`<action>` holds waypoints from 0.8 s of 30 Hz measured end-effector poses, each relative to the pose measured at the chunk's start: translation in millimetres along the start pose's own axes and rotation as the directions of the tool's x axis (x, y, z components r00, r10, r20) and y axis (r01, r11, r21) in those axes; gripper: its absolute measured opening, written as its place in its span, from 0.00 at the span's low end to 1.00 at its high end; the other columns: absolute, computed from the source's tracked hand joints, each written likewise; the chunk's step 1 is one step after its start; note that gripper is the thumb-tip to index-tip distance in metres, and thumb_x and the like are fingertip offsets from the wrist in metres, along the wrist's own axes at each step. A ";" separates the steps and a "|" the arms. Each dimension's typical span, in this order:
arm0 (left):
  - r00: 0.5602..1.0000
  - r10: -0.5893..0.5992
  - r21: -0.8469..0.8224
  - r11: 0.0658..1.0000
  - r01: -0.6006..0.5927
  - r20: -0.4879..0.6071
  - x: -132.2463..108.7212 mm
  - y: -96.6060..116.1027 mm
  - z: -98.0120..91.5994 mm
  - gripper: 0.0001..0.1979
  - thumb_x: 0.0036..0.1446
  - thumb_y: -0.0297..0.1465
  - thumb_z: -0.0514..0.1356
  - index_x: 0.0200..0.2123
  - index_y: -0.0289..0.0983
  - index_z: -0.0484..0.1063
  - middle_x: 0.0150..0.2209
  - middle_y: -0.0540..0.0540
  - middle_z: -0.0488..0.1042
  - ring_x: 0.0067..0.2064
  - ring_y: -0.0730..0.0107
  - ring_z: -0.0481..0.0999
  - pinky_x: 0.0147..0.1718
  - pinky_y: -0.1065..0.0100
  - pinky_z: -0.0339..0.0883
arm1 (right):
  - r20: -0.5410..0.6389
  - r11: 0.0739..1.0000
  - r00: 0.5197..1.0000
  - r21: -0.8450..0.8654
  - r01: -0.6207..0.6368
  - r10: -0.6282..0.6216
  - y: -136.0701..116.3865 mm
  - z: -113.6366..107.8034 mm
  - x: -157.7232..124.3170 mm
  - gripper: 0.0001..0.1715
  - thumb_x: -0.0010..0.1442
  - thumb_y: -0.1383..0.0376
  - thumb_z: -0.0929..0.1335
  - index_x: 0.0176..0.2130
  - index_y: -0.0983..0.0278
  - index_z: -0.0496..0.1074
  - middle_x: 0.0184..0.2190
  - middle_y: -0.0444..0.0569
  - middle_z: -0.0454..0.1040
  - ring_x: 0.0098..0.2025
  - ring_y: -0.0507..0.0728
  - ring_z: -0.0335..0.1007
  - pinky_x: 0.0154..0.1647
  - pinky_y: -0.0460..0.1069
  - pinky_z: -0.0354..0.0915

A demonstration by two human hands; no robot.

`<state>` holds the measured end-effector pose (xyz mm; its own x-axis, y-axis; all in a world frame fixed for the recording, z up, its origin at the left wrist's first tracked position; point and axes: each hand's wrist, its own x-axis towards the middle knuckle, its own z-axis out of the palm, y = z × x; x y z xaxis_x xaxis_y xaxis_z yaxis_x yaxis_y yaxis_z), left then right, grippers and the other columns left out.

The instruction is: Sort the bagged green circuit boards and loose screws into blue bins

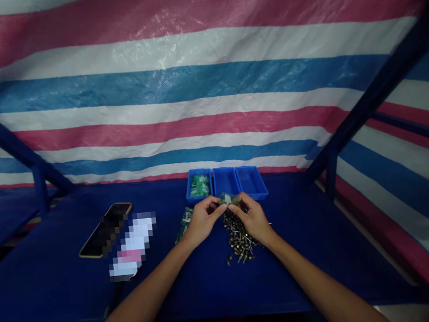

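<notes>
Two hands, both bare. Left hand (205, 216) and right hand (249, 217) meet near the middle of the table (227, 291), thumbs and fingertips pinching opposite sides of one small clear packet (227, 198); a pale patch shows in it. Packet is held above the near end of the trays, just beyond the metal pieces. Its visible part is longer side to side, from hand to hand; no clear leading end. Corners covered by fingers; contents hard to make out.

Blue trays: three, in a row side by side. Left tray (199, 200) holds green-looking packets (200, 185), overlapping, count uncertain. Middle tray (225, 182) and right tray (252, 180) show bare blue floors.

Metal pieces (241, 239): one heap, brassy and dark, many, too jumbled to count. They point every way. Right hand hides part of the heap.

More packets (185, 222) lie just left of the left hand, partly behind it; number unclear.

Further left: one phone (107, 229), dark screen, lying aslant, far end to the right. Beside it, one white item (134, 247), same slant, pixelated, unreadable.

Behind: striped sheet (176, 83), red, white and blue, cut off by the top edge. Both forearms run out of the bottom edge.
</notes>
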<state>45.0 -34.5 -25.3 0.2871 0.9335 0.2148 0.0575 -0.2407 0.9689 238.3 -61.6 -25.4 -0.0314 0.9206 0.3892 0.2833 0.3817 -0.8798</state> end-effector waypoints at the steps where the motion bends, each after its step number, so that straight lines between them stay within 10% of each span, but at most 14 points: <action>1: 1.000 0.003 0.004 1.000 -0.003 -0.002 0.1 -0.1 -0.3 0.14 0.62 0.43 0.68 0.38 0.38 0.77 0.28 0.52 0.72 0.30 0.71 0.68 0.31 0.70 0.59 | 0.000 1.000 1.000 0.007 -0.002 0.002 0.4 0.1 -0.1 0.16 0.68 0.54 0.71 0.33 0.60 0.68 0.28 0.41 0.64 0.31 0.55 0.61 0.35 0.49 0.59; 24: 1.000 0.009 0.015 1.000 -0.008 -0.015 -0.5 0.1 0.4 0.15 0.64 0.44 0.66 0.37 0.37 0.76 0.30 0.51 0.74 0.32 0.69 0.70 0.33 0.70 0.62 | -0.046 1.000 0.999 -0.001 -0.018 0.018 1.2 2.9 -0.3 0.16 0.68 0.51 0.71 0.38 0.60 0.73 0.29 0.42 0.67 0.32 0.55 0.64 0.35 0.49 0.62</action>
<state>45.3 -35.1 -25.3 0.2728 0.9354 0.2249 0.0693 -0.2523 0.9652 235.9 -61.2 -27.3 0.0181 0.9224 0.3857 0.2848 0.3651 -0.8864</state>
